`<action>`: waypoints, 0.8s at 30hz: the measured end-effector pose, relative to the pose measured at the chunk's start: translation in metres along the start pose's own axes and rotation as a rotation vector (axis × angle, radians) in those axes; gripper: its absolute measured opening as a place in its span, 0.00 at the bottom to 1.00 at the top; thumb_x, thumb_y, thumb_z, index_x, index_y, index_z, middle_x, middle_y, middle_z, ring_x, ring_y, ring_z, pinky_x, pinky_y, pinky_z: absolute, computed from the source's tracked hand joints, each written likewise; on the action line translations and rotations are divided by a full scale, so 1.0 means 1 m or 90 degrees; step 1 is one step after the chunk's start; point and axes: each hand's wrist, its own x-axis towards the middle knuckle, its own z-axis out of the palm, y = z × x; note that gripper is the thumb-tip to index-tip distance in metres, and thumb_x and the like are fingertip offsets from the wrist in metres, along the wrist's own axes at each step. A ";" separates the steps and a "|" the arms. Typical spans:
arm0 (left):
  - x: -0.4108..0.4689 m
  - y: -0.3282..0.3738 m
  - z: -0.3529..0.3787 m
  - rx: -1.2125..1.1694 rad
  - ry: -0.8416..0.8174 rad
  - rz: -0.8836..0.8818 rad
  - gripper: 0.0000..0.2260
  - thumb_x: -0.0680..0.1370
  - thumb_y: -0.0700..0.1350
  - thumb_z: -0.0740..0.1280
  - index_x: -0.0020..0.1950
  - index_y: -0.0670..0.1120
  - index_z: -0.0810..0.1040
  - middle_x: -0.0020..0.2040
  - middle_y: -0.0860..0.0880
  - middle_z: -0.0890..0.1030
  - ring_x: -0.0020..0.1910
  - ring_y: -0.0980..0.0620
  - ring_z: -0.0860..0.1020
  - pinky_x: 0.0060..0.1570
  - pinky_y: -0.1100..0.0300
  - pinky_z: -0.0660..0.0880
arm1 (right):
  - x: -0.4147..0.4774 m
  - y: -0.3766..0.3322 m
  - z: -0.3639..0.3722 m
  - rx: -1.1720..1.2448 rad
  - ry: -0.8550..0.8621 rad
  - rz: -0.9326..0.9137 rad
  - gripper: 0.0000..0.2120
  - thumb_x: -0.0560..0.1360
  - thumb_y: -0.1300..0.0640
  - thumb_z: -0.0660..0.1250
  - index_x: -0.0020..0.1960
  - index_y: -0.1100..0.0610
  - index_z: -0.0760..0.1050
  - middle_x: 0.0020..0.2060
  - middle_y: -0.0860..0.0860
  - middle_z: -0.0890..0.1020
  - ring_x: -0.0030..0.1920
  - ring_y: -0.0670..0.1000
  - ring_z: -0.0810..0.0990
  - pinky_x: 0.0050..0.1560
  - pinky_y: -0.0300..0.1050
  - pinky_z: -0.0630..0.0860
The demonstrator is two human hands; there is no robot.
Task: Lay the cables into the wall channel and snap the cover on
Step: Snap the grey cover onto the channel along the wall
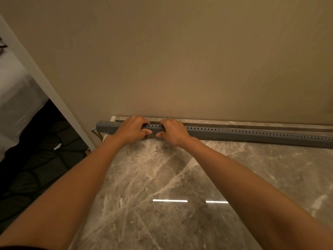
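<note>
Along the back edge of the marble floor [162,177], hard against the foot of the beige wall [180,60]: lying lengthwise, a long grey wall channel [252,135] with a row of small holes down its upper face, running from near the floor's back-left corner off past the right side of view. Sitting tight to the low stone skirting [234,122], probably so the wall is backing it up against any downward push.

Gripping it near its left end, side by side and almost touching: left hand [133,129] and right hand [173,131], each wrapped over the top, fingers curling behind toward the wall and thumbs pressing on the front face. Both clenched on the channel, apparently squeezing front against back, which suits seating a cover clip by clip; working close together likely keeping the pressure on one short stretch. Cannot tell whether the grey face under the hands is the cover itself or the channel body.

Peeking out past the left end, at the floor's corner: a thin pale cable [95,131], curving down; nothing more of the cables showing, so presumably already inside.

Beyond the floor's left edge: a white door frame [54,98], dark patterned carpet [36,159].
</note>
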 end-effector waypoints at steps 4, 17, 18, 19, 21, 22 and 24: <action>-0.001 -0.003 -0.005 -0.072 -0.029 0.000 0.09 0.73 0.47 0.70 0.51 0.45 0.80 0.48 0.44 0.83 0.43 0.48 0.76 0.41 0.58 0.67 | 0.000 -0.002 0.000 0.018 -0.005 0.004 0.15 0.75 0.52 0.66 0.57 0.59 0.75 0.54 0.58 0.81 0.56 0.60 0.77 0.53 0.50 0.72; -0.017 -0.074 -0.046 -0.061 -0.064 -0.095 0.16 0.72 0.45 0.72 0.57 0.42 0.79 0.54 0.42 0.81 0.52 0.45 0.77 0.52 0.53 0.73 | 0.024 -0.049 0.011 0.062 -0.051 -0.027 0.16 0.75 0.48 0.65 0.52 0.62 0.75 0.51 0.60 0.81 0.52 0.60 0.78 0.42 0.46 0.66; -0.016 -0.074 -0.047 -0.041 -0.062 -0.095 0.15 0.72 0.46 0.72 0.57 0.43 0.80 0.54 0.42 0.81 0.51 0.45 0.77 0.50 0.53 0.73 | 0.026 -0.050 0.011 0.062 -0.055 -0.027 0.16 0.75 0.48 0.65 0.52 0.62 0.75 0.51 0.60 0.81 0.53 0.60 0.78 0.42 0.46 0.66; -0.015 -0.073 -0.047 -0.019 -0.062 -0.092 0.14 0.72 0.46 0.72 0.56 0.44 0.80 0.53 0.42 0.81 0.50 0.44 0.77 0.48 0.55 0.72 | 0.028 -0.051 0.011 0.061 -0.060 -0.026 0.16 0.75 0.48 0.65 0.51 0.61 0.75 0.52 0.60 0.81 0.53 0.60 0.78 0.42 0.46 0.66; -0.014 -0.072 -0.047 0.005 -0.065 -0.079 0.13 0.72 0.47 0.71 0.55 0.44 0.80 0.51 0.41 0.81 0.49 0.44 0.77 0.45 0.56 0.70 | 0.031 -0.051 0.010 0.060 -0.073 -0.024 0.15 0.74 0.48 0.66 0.49 0.60 0.74 0.52 0.61 0.81 0.54 0.61 0.78 0.42 0.46 0.65; -0.014 -0.072 -0.046 0.009 -0.065 -0.073 0.13 0.72 0.46 0.71 0.55 0.44 0.80 0.51 0.41 0.81 0.49 0.43 0.76 0.45 0.56 0.70 | 0.032 -0.052 0.010 0.059 -0.073 -0.024 0.15 0.74 0.48 0.67 0.50 0.60 0.74 0.53 0.61 0.81 0.54 0.61 0.78 0.43 0.46 0.66; -0.016 -0.070 -0.046 0.011 -0.055 -0.069 0.13 0.72 0.46 0.71 0.54 0.43 0.80 0.52 0.42 0.80 0.50 0.43 0.76 0.46 0.55 0.70 | 0.032 -0.053 0.010 0.050 -0.061 -0.027 0.16 0.74 0.49 0.67 0.53 0.62 0.75 0.53 0.61 0.81 0.55 0.61 0.78 0.47 0.48 0.69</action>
